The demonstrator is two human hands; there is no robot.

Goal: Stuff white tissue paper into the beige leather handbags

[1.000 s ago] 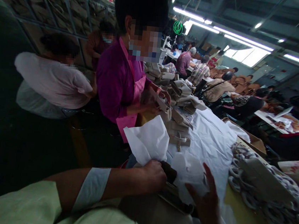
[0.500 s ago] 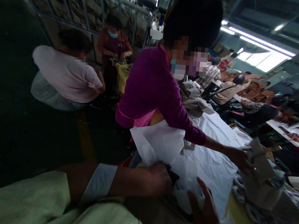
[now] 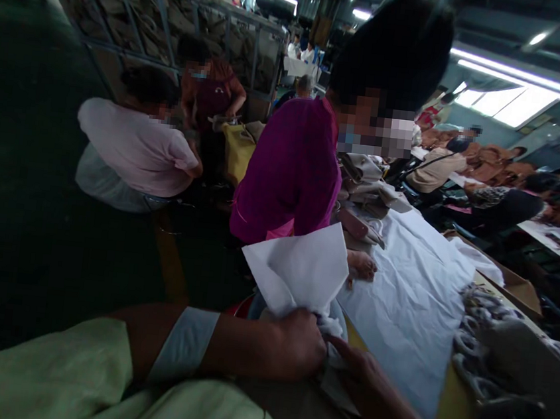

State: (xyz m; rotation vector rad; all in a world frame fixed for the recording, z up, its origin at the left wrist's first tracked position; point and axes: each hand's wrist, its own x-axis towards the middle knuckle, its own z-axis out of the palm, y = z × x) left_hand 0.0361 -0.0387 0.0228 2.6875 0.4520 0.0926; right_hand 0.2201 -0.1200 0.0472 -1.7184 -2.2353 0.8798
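Observation:
A large white paper sheet (image 3: 304,269) stands up in front of my lap, its lower part bunched and crumpled. My left hand (image 3: 298,345), at the end of a forearm with a pale band, is closed in a fist around the bunched part. From the right, my right hand (image 3: 356,367) reaches in with its fingers against the crumpled paper, right beside my left hand; its thumb is hidden. Below both hands a beige bag-like piece (image 3: 313,410) lies at my lap, dark and only partly visible.
A co-worker in a purple top (image 3: 289,164) sits close ahead, a hand (image 3: 361,265) on the white-covered table (image 3: 405,296). Beige bags (image 3: 367,185) are piled behind. Rolled grey handles (image 3: 476,343) lie at right. Other people sit at left, near a metal rack (image 3: 170,18).
My right hand has moved from open and apart to the crumpled paper beside my left hand. The co-worker's arm has drawn back from the bag at right. The view has shifted slightly.

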